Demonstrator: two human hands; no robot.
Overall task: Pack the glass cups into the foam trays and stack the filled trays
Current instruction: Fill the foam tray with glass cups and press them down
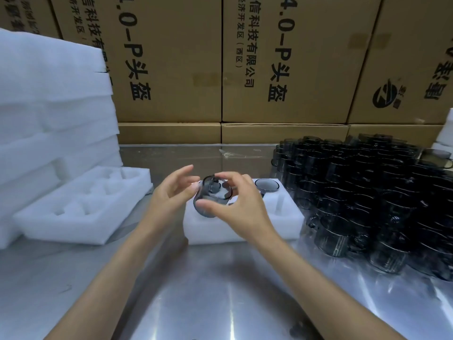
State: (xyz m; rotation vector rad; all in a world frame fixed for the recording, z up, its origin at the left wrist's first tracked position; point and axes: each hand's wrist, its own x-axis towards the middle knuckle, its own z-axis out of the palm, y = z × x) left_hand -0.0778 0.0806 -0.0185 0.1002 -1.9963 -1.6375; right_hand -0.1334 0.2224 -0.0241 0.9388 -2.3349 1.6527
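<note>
Far left: tall foam stack (pixel 49 114), w/ one empty foam tray (pixel 81 207) lying just in front of it, pockets open, none filled as far as visible.

Left hand (pixel 171 192): fingers loosely spread, nothing clamped; fingertips (pixel 195 186) touch or nearly touch the side of the held glass cup (pixel 212 200), steadying it.

Center: the cup is tilted, mouth toward the back, hovering over the near-left part of the working tray (pixel 289 217). Right hand (pixel 235 204) holds it, thumb low on the wall, other fingers curled over the rim.

Step in hand, prob.: seating a cup in the working tray. One packed cup (pixel 267 185) already sits in a back pocket; the pocket under the hands is hidden, can't tell if it's free. Next move likely calls for turning the cup upright, lining any handle w/ its slot, then pressing straight down; glass on foam shld slide in w/ light force.

Right: big cup supply (pixel 380 197) stands just beside the tray's right edge, tightly packed, so a wide right-elbow swing risks knocking glass. Open room is on the steel table (pixel 220 290) toward the person and betw. the two trays. Cardboard boxes (pixel 282 69) wall off the back.
</note>
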